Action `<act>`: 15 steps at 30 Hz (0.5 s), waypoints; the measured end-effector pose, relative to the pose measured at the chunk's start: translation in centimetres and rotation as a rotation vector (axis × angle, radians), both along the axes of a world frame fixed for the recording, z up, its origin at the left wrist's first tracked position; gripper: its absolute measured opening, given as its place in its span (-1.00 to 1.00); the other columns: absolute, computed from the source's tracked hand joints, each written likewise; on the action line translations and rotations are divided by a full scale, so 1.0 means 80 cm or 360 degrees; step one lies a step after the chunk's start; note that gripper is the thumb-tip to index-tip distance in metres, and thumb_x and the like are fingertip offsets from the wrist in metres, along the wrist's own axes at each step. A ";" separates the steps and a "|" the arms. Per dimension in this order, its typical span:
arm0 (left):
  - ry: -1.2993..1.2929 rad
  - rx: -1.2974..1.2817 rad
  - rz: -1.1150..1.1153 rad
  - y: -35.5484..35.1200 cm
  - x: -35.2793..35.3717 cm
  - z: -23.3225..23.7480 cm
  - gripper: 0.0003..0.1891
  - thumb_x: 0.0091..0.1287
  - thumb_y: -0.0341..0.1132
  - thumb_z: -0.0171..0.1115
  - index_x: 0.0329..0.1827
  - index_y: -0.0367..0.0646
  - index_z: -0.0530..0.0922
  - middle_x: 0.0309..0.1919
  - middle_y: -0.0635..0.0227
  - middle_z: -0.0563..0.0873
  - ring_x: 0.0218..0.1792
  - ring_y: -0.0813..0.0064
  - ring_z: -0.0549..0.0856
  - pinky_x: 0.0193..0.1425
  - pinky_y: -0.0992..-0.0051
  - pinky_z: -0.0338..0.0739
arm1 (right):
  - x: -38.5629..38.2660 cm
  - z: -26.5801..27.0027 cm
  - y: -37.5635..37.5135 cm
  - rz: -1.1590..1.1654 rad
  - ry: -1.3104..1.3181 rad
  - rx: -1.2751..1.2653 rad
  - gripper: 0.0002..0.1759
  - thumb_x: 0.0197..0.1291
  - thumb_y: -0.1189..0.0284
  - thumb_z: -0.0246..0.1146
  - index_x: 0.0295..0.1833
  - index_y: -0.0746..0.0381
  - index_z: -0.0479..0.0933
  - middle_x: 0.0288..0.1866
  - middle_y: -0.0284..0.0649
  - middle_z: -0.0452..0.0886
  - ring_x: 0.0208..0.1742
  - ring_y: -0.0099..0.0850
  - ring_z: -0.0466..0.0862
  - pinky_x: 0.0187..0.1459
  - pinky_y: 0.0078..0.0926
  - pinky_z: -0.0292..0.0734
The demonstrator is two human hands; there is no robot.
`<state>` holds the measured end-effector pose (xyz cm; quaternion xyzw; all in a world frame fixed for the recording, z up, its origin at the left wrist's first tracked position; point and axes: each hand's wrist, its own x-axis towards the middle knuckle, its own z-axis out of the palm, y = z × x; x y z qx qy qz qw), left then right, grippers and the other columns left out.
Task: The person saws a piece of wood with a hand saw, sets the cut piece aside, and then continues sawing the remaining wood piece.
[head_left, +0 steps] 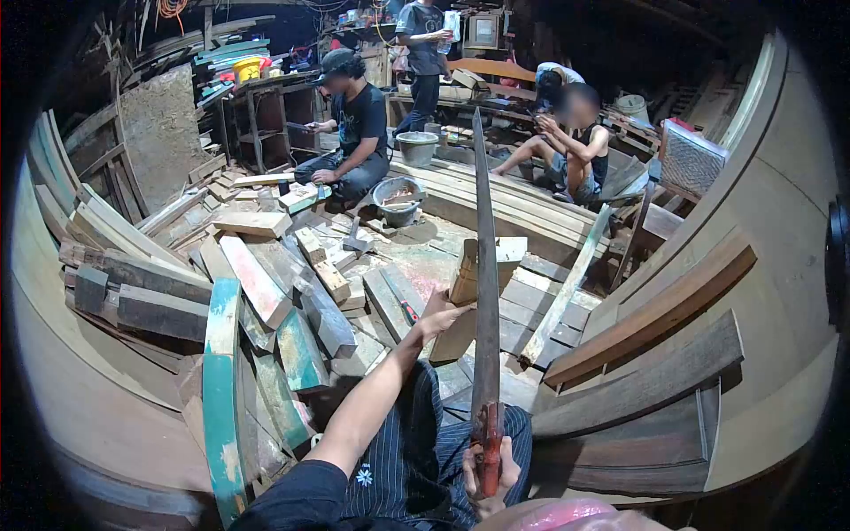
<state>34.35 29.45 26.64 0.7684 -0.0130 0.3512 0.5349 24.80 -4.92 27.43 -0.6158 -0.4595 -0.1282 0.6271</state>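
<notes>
My right hand (489, 478) is wrapped round the red handle of a long hand saw (487, 310), low in the view. The saw's blade points up and away, with its tip near the top middle. My left hand (439, 317) rests against a light wooden block (465, 274) that stands upright just left of the blade, its fingers partly hidden by the wood and blade. Whether the blade touches the block I cannot tell. A red-handled tool (410, 311) lies on a plank to the left of my left hand.
Painted and bare wood offcuts (257, 283) are piled at the left. A grey bucket (399, 200) and a hammer (356, 239) are farther ahead. Long beams (655, 305) lie at the right. Several people sit or stand at the back, near long planks (531, 199).
</notes>
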 end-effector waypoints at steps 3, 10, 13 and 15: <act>0.0094 -0.0087 0.0001 0.014 0.007 -0.023 -0.63 0.14 -0.57 0.43 0.03 -0.41 0.58 -0.13 0.26 0.75 -0.15 0.60 0.70 -0.10 0.56 0.59 | -0.003 0.020 -0.001 0.0032 0.0060 -0.0135 -0.56 0.02 0.56 0.41 0.01 0.39 0.43 -0.30 -0.12 0.56 -0.35 -0.37 0.61 -0.30 -0.50 0.52; 0.0270 -0.0328 0.0004 -0.003 -0.005 0.005 -0.56 0.23 -0.41 0.40 0.17 -0.33 0.56 0.06 0.19 0.70 0.06 0.50 0.67 0.21 0.42 0.58 | -0.002 0.007 0.009 0.0014 0.0087 -0.0139 -0.75 -0.08 0.56 0.48 -0.32 0.28 0.52 -0.35 -0.18 0.59 -0.32 -0.22 0.58 -0.26 -0.34 0.51; 0.0235 -0.0538 0.0063 -0.019 -0.012 0.029 -0.59 0.21 -0.33 0.47 0.07 -0.35 0.62 -0.04 0.22 0.74 -0.03 0.53 0.69 0.11 0.45 0.61 | -0.002 -0.001 0.007 0.0050 0.0073 -0.0163 -0.78 -0.06 0.58 0.46 -0.33 0.30 0.53 -0.36 -0.17 0.58 -0.34 -0.21 0.59 -0.29 -0.34 0.51; 0.0205 -0.0616 0.0072 -0.026 -0.017 0.041 -0.60 0.20 -0.29 0.48 0.03 -0.33 0.65 -0.09 0.26 0.76 -0.07 0.54 0.70 0.04 0.46 0.61 | -0.003 -0.010 0.004 0.0064 0.0114 -0.0181 -0.78 -0.01 0.56 0.45 -0.29 0.32 0.52 -0.37 -0.16 0.59 -0.37 -0.25 0.60 -0.32 -0.38 0.52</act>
